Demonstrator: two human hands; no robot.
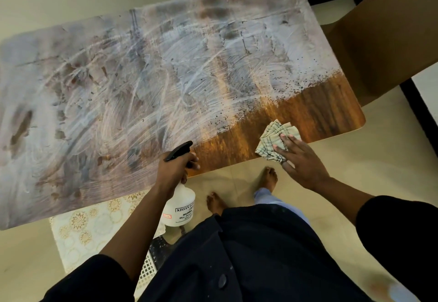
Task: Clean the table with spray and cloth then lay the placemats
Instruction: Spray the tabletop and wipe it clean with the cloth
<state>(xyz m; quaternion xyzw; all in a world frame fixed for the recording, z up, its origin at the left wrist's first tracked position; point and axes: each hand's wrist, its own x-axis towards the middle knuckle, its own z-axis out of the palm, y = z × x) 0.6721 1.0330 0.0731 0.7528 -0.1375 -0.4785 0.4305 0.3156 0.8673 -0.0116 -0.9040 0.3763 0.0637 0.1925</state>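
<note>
Table (pixel 308 112) smear stretches away to your left of the cloth (pixel 272 140). Your right hand (pixel 303 162) presses it flat-fingered; your left hand (pixel 173 169) grips the spray bottle (pixel 179 207).

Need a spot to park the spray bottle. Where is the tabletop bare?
The whole table top is bare of objects except the near right corner, where the right hand presses the cloth. Free patch: smeared surface ahead of the left hand, whose grip holds the spray bottle.

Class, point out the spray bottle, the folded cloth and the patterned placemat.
spray bottle (pixel 179 207), head view, on its white body.
folded cloth (pixel 272 135), head view, on its checked top fold.
patterned placemat (pixel 80 233), head view, on its floral face below the table edge.
</note>
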